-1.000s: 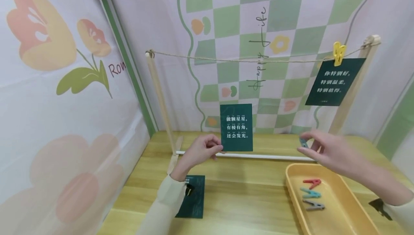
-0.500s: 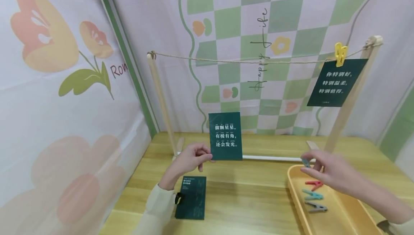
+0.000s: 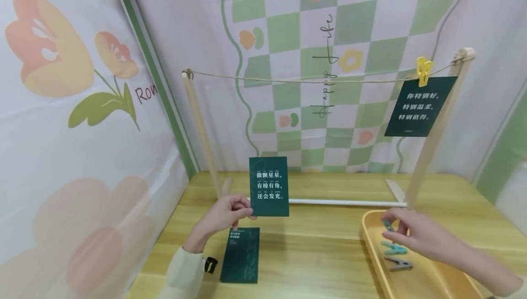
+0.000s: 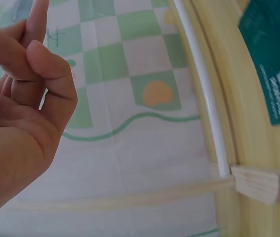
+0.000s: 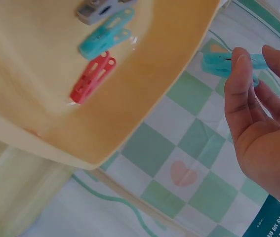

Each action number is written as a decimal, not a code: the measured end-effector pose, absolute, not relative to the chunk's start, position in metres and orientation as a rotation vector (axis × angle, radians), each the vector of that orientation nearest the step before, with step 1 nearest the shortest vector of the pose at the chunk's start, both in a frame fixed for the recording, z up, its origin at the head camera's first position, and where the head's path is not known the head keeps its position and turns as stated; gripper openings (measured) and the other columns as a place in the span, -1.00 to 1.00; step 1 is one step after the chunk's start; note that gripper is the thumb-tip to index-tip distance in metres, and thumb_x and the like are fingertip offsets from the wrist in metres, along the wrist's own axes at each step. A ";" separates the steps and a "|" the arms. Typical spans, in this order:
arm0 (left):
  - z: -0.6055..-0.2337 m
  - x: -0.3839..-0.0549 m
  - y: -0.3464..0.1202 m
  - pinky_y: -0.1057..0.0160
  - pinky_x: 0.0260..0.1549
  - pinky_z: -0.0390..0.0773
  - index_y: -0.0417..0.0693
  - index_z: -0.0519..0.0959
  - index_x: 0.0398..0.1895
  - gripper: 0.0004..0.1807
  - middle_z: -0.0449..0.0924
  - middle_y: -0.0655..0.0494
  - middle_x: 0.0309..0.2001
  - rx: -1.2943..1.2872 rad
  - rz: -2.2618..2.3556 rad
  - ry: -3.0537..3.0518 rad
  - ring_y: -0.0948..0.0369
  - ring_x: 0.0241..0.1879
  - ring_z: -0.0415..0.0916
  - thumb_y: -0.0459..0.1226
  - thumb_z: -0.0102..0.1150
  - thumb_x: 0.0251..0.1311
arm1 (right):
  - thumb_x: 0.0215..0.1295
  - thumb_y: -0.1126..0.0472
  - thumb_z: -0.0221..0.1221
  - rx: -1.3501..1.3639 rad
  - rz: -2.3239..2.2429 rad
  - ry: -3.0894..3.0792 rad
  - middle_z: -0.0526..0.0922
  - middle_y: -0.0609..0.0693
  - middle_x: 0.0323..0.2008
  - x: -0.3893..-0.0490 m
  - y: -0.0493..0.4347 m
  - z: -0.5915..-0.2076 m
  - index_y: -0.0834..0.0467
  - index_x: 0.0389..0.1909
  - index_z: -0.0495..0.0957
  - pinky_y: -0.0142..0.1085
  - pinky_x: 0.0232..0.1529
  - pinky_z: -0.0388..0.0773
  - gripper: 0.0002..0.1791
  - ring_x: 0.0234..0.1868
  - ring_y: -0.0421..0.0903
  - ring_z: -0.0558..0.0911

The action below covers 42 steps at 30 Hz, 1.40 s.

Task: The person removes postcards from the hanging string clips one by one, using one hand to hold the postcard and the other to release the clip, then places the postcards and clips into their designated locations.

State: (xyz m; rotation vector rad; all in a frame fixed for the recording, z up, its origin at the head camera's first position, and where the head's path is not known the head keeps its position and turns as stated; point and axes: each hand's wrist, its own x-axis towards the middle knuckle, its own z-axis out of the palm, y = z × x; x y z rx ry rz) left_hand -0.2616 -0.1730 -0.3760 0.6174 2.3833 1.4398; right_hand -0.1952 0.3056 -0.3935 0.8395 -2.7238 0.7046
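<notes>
My left hand [image 3: 224, 214] pinches a dark green card [image 3: 269, 187] with white lettering by its lower left corner, holding it upright above the table. Over the far end of the yellow tray [image 3: 367, 226], my right hand [image 3: 416, 235] holds a teal clothespin [image 5: 218, 63] between thumb and fingers. Inside the tray lie a red clothespin [image 5: 93, 79], hidden behind the right hand in the head view, another teal clothespin [image 3: 394, 248] and a grey clothespin [image 3: 398, 264]. At the right of the twine [image 3: 309, 81], a yellow clothespin [image 3: 423, 71] clips a second green card [image 3: 420, 109].
Two wooden posts, left [image 3: 201, 134] and right [image 3: 438, 130], carry the twine across the back of the table. A white rod [image 3: 341, 202] joins them low down. More dark green card stock [image 3: 240, 258] lies on the wood table [image 3: 313, 253] below my left hand.
My left hand has moved left and down with the card, away from the twine. The right hand has sunk slightly with its teal clothespin, now covering the red one in the head view.
</notes>
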 end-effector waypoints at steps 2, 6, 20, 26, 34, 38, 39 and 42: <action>-0.380 -0.261 -0.179 0.40 -0.73 0.43 -0.16 0.56 -0.22 -0.86 0.76 -0.05 -0.27 0.610 1.432 2.383 0.23 -0.73 0.35 -0.25 0.16 0.35 | 0.14 0.23 0.38 0.874 0.715 -2.705 0.64 -0.12 -0.33 -0.195 0.307 -0.401 0.07 -0.15 0.55 -0.47 -0.56 0.39 -0.72 -0.48 -0.54 0.40; -0.387 -0.259 -0.189 0.39 -0.74 0.44 -0.19 0.55 -0.28 -0.89 0.71 -0.01 -0.41 0.623 1.402 2.373 0.23 -0.74 0.36 -0.30 0.16 0.34 | 0.05 0.28 0.42 0.983 0.730 -2.640 0.54 -0.28 -0.42 -0.194 0.312 -0.416 0.06 -0.21 0.53 -0.51 -0.57 0.35 -0.69 -0.47 -0.55 0.37; -0.402 -0.245 -0.214 0.46 -0.74 0.35 -0.21 0.55 -0.29 -0.93 0.72 -0.19 -0.33 0.608 1.318 2.327 0.32 -0.72 0.38 -0.35 0.16 0.30 | 0.12 0.27 0.38 1.183 0.883 -2.708 0.55 -0.28 -0.39 -0.184 0.323 -0.422 -0.02 -0.26 0.44 -0.56 -0.67 0.32 -0.70 -0.58 -0.57 0.34; -0.416 -0.236 -0.228 0.44 -0.75 0.34 -0.25 0.55 -0.30 -0.96 0.72 -0.13 -0.36 0.519 1.302 2.264 0.23 -0.65 0.48 -0.41 0.13 0.28 | 0.03 0.26 0.43 1.235 0.796 -2.693 0.51 -0.30 -0.44 -0.178 0.324 -0.432 -0.01 -0.31 0.43 -0.62 -0.64 0.26 -0.66 -0.55 -0.59 0.31; -0.428 -0.228 -0.245 0.32 -0.70 0.51 -0.30 0.56 -0.32 -0.93 0.70 -0.18 -0.40 0.413 1.319 2.201 0.24 -0.65 0.54 -0.46 0.10 0.17 | 0.08 0.31 0.38 1.301 0.841 -2.780 0.49 -0.29 -0.39 -0.174 0.327 -0.442 0.01 -0.29 0.42 -0.55 -0.60 0.30 -0.68 -0.48 -0.57 0.33; -0.431 -0.224 -0.251 0.21 -0.60 0.64 -0.29 0.58 -0.30 -0.91 0.71 -0.17 -0.40 0.404 1.291 2.196 0.27 -0.68 0.54 -0.45 0.12 0.16 | 0.09 0.28 0.38 1.298 0.814 -2.830 0.49 -0.32 -0.40 -0.173 0.328 -0.445 0.01 -0.30 0.43 -0.52 -0.57 0.27 -0.70 -0.45 -0.56 0.31; -0.432 -0.223 -0.251 0.18 -0.58 0.65 -0.28 0.59 -0.29 -0.91 0.71 -0.15 -0.41 0.399 1.284 2.192 0.27 -0.67 0.55 -0.45 0.12 0.15 | 0.09 0.27 0.39 1.290 0.803 -2.838 0.48 -0.33 -0.40 -0.173 0.328 -0.445 0.01 -0.31 0.43 -0.52 -0.57 0.27 -0.70 -0.44 -0.55 0.31; -0.436 -0.218 -0.251 0.17 -0.55 0.66 -0.27 0.58 -0.30 -0.92 0.71 -0.11 -0.44 0.362 1.274 2.165 0.25 -0.67 0.57 -0.43 0.13 0.15 | 0.07 0.25 0.39 1.274 0.779 -2.849 0.47 -0.35 -0.42 -0.173 0.328 -0.447 0.01 -0.32 0.43 -0.51 -0.56 0.27 -0.70 -0.43 -0.54 0.32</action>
